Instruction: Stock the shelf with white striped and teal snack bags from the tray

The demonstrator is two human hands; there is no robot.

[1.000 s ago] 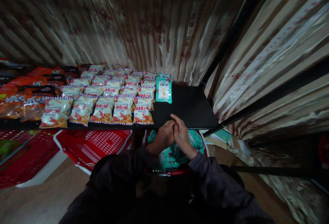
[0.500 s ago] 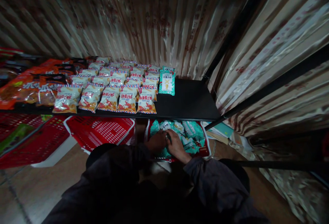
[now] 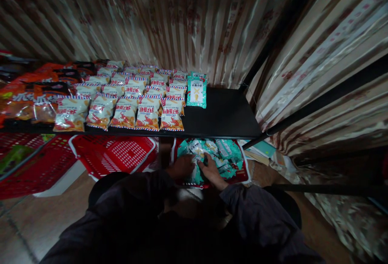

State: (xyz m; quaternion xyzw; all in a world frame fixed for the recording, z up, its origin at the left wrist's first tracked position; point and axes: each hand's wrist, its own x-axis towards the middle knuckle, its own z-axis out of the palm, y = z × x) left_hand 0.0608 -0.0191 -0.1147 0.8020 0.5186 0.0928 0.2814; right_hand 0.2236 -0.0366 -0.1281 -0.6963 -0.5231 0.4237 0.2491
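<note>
A red basket with a white rim holds several teal snack bags in a loose heap. Both my hands are down in it. My left hand is closed at the left edge of a teal snack bag, in deep shadow. On that bag's right side, my right hand grips with thumb and bent fingers. Above the basket, a teal bag with a white panel stands on the black shelf, another just behind it.
Rows of white-and-orange shrimp snack bags fill the shelf's middle, with orange bags to their left. Another red basket sits below at left. A black metal post slants on the right. Pleated curtain hangs behind.
My hands have moved apart from being close together, and a teal bag now shows between them. The view has shifted slightly.
</note>
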